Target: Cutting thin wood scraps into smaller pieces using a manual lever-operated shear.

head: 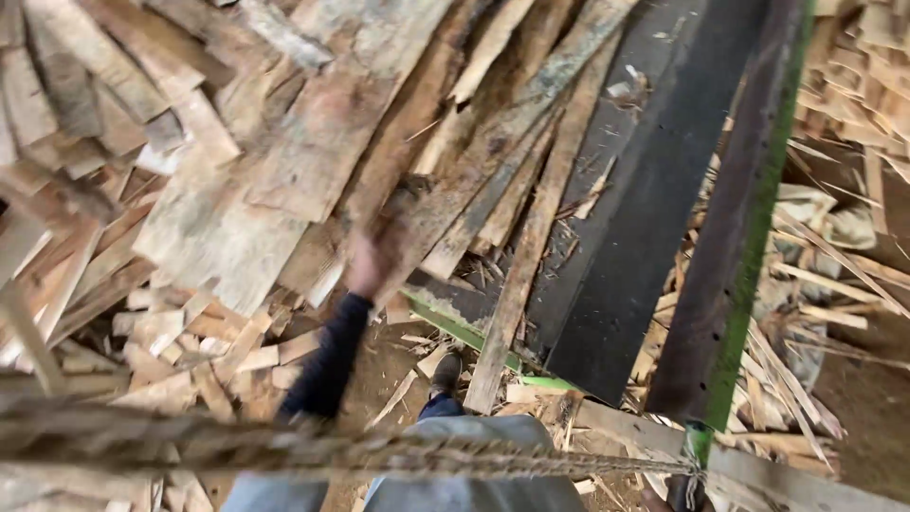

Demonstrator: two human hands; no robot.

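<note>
fingers of the left hand: blurred, grip state cannot be told; hand rests at the edge of 1 long plank lying on the scrap wood pile, likely steadying it. right hand out of view. dark conveyor slopes alongside.

There is a single view, from a camera worn on the person's head. It looks steeply down past the person's grey trousers and one dark shoe to the littered floor. It faces forward onto a heap of pale rough wooden offcuts, which fills the upper left. A long dark metal frame with a green edge runs diagonally on the right. A twisted rope crosses close beneath the lens, blurred. No second view exists.
</note>
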